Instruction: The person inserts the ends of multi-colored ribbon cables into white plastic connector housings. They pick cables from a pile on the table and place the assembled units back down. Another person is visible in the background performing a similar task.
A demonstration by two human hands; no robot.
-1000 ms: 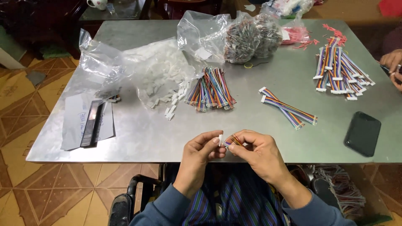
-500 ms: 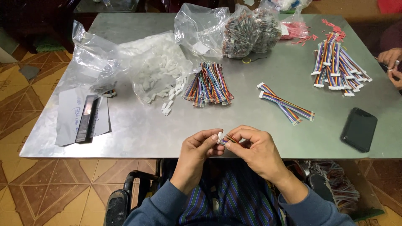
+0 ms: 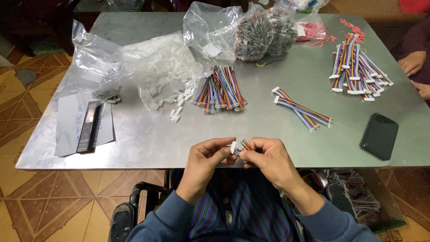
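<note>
At the near edge of a grey metal table (image 3: pixel 148 134), my left hand (image 3: pixel 207 157) pinches a small white plastic connector (image 3: pixel 233 147). My right hand (image 3: pixel 268 157) grips the end of a short multicoloured ribbon wire (image 3: pixel 245 144) right against that connector. Both hands touch at the fingertips. Most of the wire is hidden inside my right fist.
A loose pile of coloured wires (image 3: pixel 220 88) lies mid-table beside an open clear bag of white connectors (image 3: pixel 156 71). Two finished cables (image 3: pixel 302 108), a larger finished stack (image 3: pixel 358 71), a black phone (image 3: pixel 380 135), bags of wires (image 3: pixel 260 31) and papers (image 3: pixel 85 123) surround them. Another person's hand (image 3: pixel 412 62) rests at the right edge.
My hands have stayed together at the table's near edge, making only small finger movements on the connector and wire. The camera view shifted slightly.
</note>
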